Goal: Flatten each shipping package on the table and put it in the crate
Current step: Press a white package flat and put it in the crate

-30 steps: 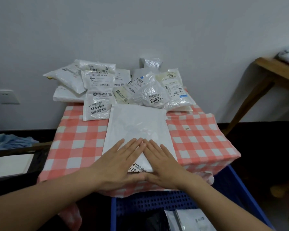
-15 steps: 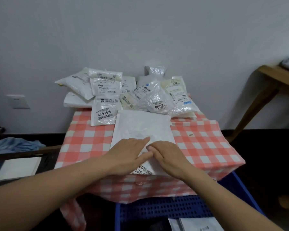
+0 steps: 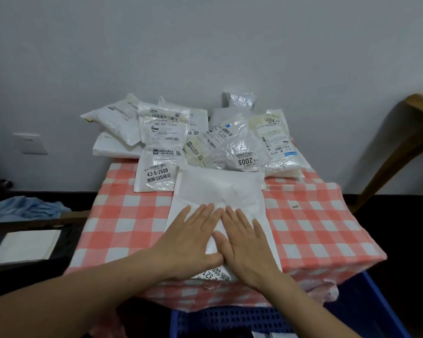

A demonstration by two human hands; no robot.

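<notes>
Pressing flat | left hand (image 3: 189, 242) | right hand (image 3: 246, 245) | white package (image 3: 220, 191)

The table (image 3: 315, 230) is covered by a red-and-white checked cloth (image 3: 127, 215). A pile of packages (image 3: 205, 140) crowds its far edge. One flat white package (image 3: 220, 191) lies down the middle, reaching the near edge. A small scrap (image 3: 294, 206) sits toward the right edge.

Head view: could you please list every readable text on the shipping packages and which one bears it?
"43-6-2609", "5元": flat white package.
"2005", upside down: crinkled clear package.
"7001", upside down: cream package.
"502-602": top white package.
"321", uncertain, partly covered: large white package under left hand and right hand.
Remaining print: too small.
</notes>
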